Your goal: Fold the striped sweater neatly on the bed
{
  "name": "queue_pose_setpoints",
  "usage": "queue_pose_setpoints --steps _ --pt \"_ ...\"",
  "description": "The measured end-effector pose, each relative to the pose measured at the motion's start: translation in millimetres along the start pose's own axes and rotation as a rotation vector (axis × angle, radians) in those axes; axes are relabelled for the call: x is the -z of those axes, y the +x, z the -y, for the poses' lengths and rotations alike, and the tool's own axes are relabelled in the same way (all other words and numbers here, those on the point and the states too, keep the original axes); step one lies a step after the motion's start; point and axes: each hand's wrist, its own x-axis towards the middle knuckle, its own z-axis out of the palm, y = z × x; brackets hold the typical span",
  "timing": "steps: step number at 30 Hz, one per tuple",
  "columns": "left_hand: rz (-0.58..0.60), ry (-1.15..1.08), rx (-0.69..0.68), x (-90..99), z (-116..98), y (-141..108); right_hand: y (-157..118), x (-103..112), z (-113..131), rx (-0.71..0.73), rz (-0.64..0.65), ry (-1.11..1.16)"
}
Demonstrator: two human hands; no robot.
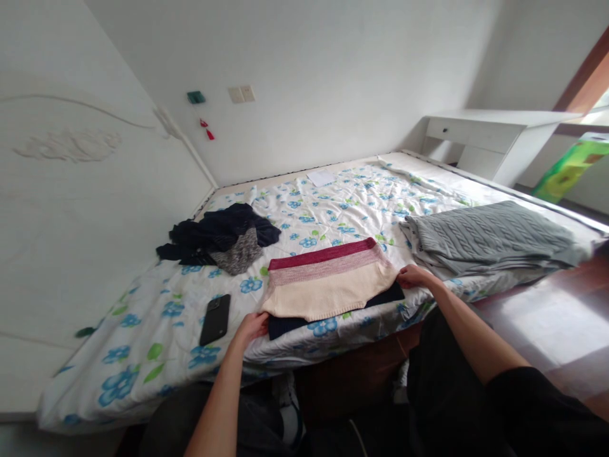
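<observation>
A person's two bare forearms reach forward from the bottom of the view to a bed (333,216) covered with a white quilt printed with blue flowers and green leaves. On the near side of the bed, close to its edge, lies a knit sweater (328,282), spread flat and banded in cream, pale pink and deep red, with the red band farthest from the person. Its cream part is nearest the person. Under it lies a dark navy garment (385,293), showing past the sweater's lower left and right sides.

The left hand (251,328) touches the sweater's lower left corner, and the right hand (413,276) touches its right side. Both are curled slightly against the knit, but it is impossible to tell whether either is actually gripping it.

Just beside the left hand, a black phone (215,319) lies face down on the quilt. Farther along the bed, toward the headboard, sits a crumpled pile of dark clothes (214,235) with a speckled grey piece (238,254) in it. A folded grey cable-knit blanket (485,238) lies along the right edge of the bed, and a sheet of white paper (320,178) lies at the far edge. Beyond the bed's far right corner stands a white desk (490,130).
</observation>
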Motion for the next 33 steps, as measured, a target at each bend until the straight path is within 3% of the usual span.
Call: queue_pose_setpoints --steps 6,9,14,19,25,29,33 --pt "0.028 -0.191 -0.056 -7.3 1 9 4 10 0 0.168 0.101 0.141" --pt "0.035 -0.240 -0.032 -4.2 5 14 5 14 -2 0.116 0.181 0.271" --pt "-0.037 -0.275 -0.023 -4.5 4 20 14 5 5 0.021 -0.023 0.221" --pt "-0.159 -0.159 -0.052 -16.1 -1 22 18 -3 12 0.011 -0.171 0.055" --pt "-0.201 -0.101 -0.094 -23.4 0 24 21 -8 21 0.008 -0.014 -0.059" --pt "-0.227 -0.016 -0.158 -21.3 3 26 27 -10 22 0.003 -0.026 -0.196" --pt "-0.348 0.217 -0.310 -12.5 4 29 33 -3 17 -0.016 -0.040 -0.198"
